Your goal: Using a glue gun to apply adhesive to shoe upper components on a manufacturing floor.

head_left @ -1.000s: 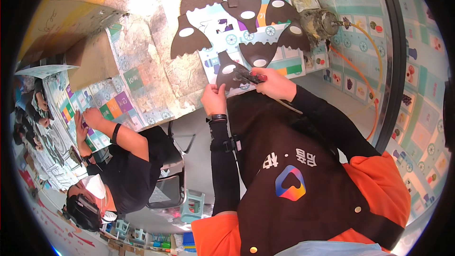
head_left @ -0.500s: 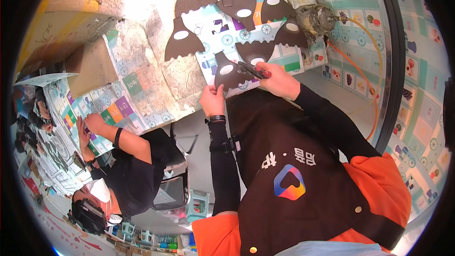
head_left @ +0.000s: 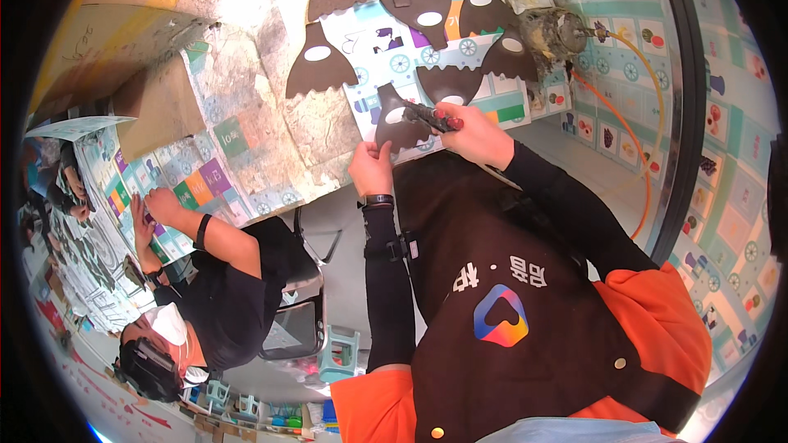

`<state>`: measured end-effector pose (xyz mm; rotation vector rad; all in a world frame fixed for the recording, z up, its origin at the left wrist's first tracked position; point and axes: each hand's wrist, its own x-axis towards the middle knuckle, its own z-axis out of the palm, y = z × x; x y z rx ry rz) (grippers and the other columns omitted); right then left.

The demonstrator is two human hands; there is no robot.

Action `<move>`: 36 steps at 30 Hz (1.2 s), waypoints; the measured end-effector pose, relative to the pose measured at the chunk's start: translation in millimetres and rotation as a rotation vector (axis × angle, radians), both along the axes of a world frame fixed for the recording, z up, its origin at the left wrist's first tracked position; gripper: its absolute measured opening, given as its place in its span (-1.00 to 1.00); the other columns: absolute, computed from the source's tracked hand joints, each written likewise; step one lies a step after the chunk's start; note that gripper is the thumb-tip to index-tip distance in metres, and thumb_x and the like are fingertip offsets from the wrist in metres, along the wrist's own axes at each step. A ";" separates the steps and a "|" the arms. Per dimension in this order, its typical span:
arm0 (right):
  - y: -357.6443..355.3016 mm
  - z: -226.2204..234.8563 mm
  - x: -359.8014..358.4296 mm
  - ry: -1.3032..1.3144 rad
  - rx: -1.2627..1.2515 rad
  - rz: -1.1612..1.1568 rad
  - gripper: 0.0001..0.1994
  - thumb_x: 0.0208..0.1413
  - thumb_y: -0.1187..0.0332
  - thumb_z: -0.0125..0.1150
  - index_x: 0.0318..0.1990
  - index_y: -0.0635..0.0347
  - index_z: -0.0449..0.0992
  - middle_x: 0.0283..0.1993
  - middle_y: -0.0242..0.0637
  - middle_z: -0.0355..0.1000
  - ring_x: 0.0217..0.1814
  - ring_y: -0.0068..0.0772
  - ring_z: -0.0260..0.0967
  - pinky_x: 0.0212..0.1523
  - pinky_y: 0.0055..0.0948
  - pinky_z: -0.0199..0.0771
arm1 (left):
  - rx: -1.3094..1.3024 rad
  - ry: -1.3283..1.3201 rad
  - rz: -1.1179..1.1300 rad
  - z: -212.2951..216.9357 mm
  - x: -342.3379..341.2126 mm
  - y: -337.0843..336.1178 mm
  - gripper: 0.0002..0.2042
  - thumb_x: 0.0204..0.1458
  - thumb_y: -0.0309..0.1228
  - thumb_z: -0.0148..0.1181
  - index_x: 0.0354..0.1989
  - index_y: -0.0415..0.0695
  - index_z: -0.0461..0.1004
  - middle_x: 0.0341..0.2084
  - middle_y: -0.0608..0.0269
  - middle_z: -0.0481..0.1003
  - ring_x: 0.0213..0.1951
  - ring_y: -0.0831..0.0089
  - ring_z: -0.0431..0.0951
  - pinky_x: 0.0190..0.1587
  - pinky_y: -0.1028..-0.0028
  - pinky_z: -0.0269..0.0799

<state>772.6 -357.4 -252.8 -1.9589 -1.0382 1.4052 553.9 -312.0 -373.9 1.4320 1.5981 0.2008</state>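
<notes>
My left hand [head_left: 372, 167] pinches the lower left edge of a dark brown, fan-shaped flat piece [head_left: 397, 133] at the front edge of the table. This piece has a narrow neck, a wavy lower edge and a pale oval. In my closed right hand [head_left: 476, 138] is a slim black hand tool with red parts [head_left: 435, 117]; its exact kind is unclear. The tool's tip points left over the piece, close to the oval. Just beyond lies another brown piece [head_left: 450, 82] of the same sort, and several more, such as one brown piece [head_left: 322, 66], are spread farther back.
The table [head_left: 308, 143] has a printed, partly stained cover. A grimy cylindrical object [head_left: 552, 37] with a yellow hose [head_left: 636, 45] stands at the back right, near an orange hose [head_left: 611, 107]. At the left, a co-worker [head_left: 217, 287] sits with both hands on the table.
The tool and my right hand have shifted slightly left and upward, bringing the tip nearer the oval. My left hand keeps its pinch on the piece.
</notes>
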 end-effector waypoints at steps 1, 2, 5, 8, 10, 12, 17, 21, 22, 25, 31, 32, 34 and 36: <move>-0.1 2.8 -2.1 0.056 -0.033 -0.005 -0.77 -0.02 0.47 0.11 -0.16 0.27 0.47 -0.30 0.11 0.47 -0.16 0.24 0.40 -0.19 -0.09 0.37 | 0.026 0.011 -0.015 -2.7 -2.0 -1.3 -0.72 0.03 -0.34 0.42 -0.38 -0.28 0.46 -0.62 0.16 0.56 -0.63 0.46 0.60 -0.56 0.46 0.49; -0.5 5.0 -2.9 0.054 -0.035 -0.007 -0.77 -0.02 0.47 0.11 -0.16 0.27 0.47 -0.30 0.11 0.47 -0.16 0.24 0.40 -0.19 -0.09 0.37 | 0.024 0.010 -0.016 1.1 0.3 -0.2 -0.72 0.03 -0.34 0.42 -0.38 -0.28 0.46 -0.62 0.16 0.56 -0.63 0.46 0.60 -0.56 0.46 0.49; -2.3 7.5 -4.8 0.083 -0.086 0.018 -0.73 -0.06 0.49 0.10 -0.14 0.27 0.48 -0.30 0.08 0.49 -0.17 0.21 0.42 -0.18 -0.13 0.39 | -0.022 0.004 -0.013 8.4 4.4 2.2 -0.72 0.03 -0.32 0.42 -0.38 -0.27 0.46 -0.61 0.16 0.57 -0.62 0.45 0.60 -0.55 0.46 0.48; -8.5 2.2 -4.1 0.142 -0.197 0.020 -0.72 -0.09 0.50 0.09 -0.15 0.27 0.49 -0.31 0.07 0.49 -0.17 0.20 0.43 -0.18 -0.16 0.39 | -0.003 0.026 -0.033 4.6 1.9 2.3 -0.72 0.03 -0.32 0.42 -0.38 -0.27 0.46 -0.62 0.17 0.57 -0.63 0.44 0.61 -0.54 0.46 0.47; -17.6 -2.6 2.8 0.040 -0.089 -0.008 -0.75 -0.08 0.51 0.07 -0.18 0.26 0.49 -0.33 0.05 0.48 -0.22 0.14 0.43 -0.19 -0.18 0.38 | 0.072 0.045 -0.065 -1.8 -1.7 1.8 -0.72 0.03 -0.33 0.42 -0.38 -0.27 0.46 -0.62 0.16 0.56 -0.63 0.42 0.61 -0.55 0.46 0.47; -19.6 3.4 14.0 0.060 -0.120 -0.026 -0.76 -0.08 0.51 0.07 -0.19 0.26 0.49 -0.34 0.03 0.47 -0.25 0.11 0.41 -0.18 -0.18 0.38 | 0.033 0.021 -0.056 0.8 -0.5 3.9 -0.72 0.03 -0.33 0.42 -0.38 -0.27 0.46 -0.61 0.16 0.57 -0.63 0.43 0.60 -0.55 0.46 0.46; -9.5 23.4 16.5 0.323 -0.174 -0.165 -0.76 -0.01 0.50 0.09 -0.13 0.19 0.47 -0.33 -0.30 0.51 -0.42 -0.45 0.39 -0.52 -0.44 0.37 | -0.065 -0.035 -0.050 15.0 0.6 10.4 -0.73 0.03 -0.35 0.41 -0.33 -0.30 0.48 -0.58 0.15 0.58 -0.63 0.47 0.59 -0.58 0.47 0.45; -21.9 32.8 31.7 0.476 -0.024 -0.309 -0.70 0.01 0.52 0.10 -0.04 0.19 0.46 -0.29 -0.42 0.53 -0.40 -0.66 0.38 -0.63 -0.60 0.29 | -0.254 -0.114 -0.081 32.7 19.3 2.8 -0.71 0.02 -0.36 0.43 -0.22 -0.32 0.53 -0.54 0.14 0.59 -0.63 0.48 0.59 -0.58 0.49 0.45; -24.8 39.7 39.3 0.475 -0.014 -0.344 -0.66 0.00 0.54 0.10 -0.01 0.21 0.46 -0.27 -0.41 0.53 -0.39 -0.66 0.39 -0.62 -0.61 0.31 | -0.221 -0.091 -0.154 33.5 23.0 0.0 -0.68 0.01 -0.33 0.44 -0.22 -0.32 0.53 -0.54 0.13 0.60 -0.63 0.48 0.59 -0.57 0.49 0.46; -28.2 52.9 57.4 0.431 -0.018 -0.404 -0.63 -0.02 0.56 0.10 0.02 0.24 0.45 -0.26 -0.39 0.54 -0.38 -0.66 0.40 -0.60 -0.62 0.33 | 0.140 0.090 -0.320 26.2 20.2 36.6 -0.61 -0.06 -0.24 0.46 -0.21 -0.30 0.52 -0.40 0.07 0.60 -0.37 0.25 0.64 -0.29 0.31 0.51; -27.8 49.9 60.4 0.342 -0.036 -0.435 -0.62 -0.07 0.52 0.13 -0.01 0.26 0.46 -0.25 -0.36 0.55 -0.37 -0.63 0.41 -0.59 -0.60 0.34 | 0.489 0.569 -0.266 27.5 10.6 198.1 -0.42 -0.20 -0.27 0.56 -0.05 -0.28 0.41 -0.07 -0.09 0.47 0.08 0.00 0.43 0.14 0.16 0.35; -31.0 48.4 60.0 0.346 -0.050 -0.441 -0.62 -0.08 0.53 0.11 -0.02 0.25 0.46 -0.25 -0.36 0.55 -0.37 -0.62 0.41 -0.59 -0.59 0.34 | 0.346 0.518 -0.248 29.2 17.6 206.9 -0.42 -0.21 -0.28 0.56 -0.05 -0.28 0.42 -0.10 -0.09 0.47 0.07 0.00 0.44 0.12 0.17 0.36; -30.6 45.0 61.6 0.364 -0.059 -0.437 -0.63 -0.08 0.54 0.08 -0.02 0.25 0.46 -0.24 -0.36 0.54 -0.35 -0.60 0.41 -0.57 -0.57 0.35 | 0.207 0.464 -0.236 34.7 24.5 219.6 -0.42 -0.22 -0.28 0.57 -0.05 -0.27 0.43 -0.12 -0.10 0.48 0.07 0.00 0.44 0.10 0.17 0.38; -29.4 44.6 59.3 0.377 -0.066 -0.442 -0.62 -0.08 0.54 0.09 -0.02 0.24 0.45 -0.24 -0.35 0.54 -0.34 -0.60 0.41 -0.57 -0.57 0.35 | 0.219 0.476 -0.349 31.4 17.8 220.0 -0.45 -0.23 -0.30 0.57 -0.08 -0.25 0.43 -0.18 -0.09 0.50 0.05 0.01 0.45 0.06 0.17 0.40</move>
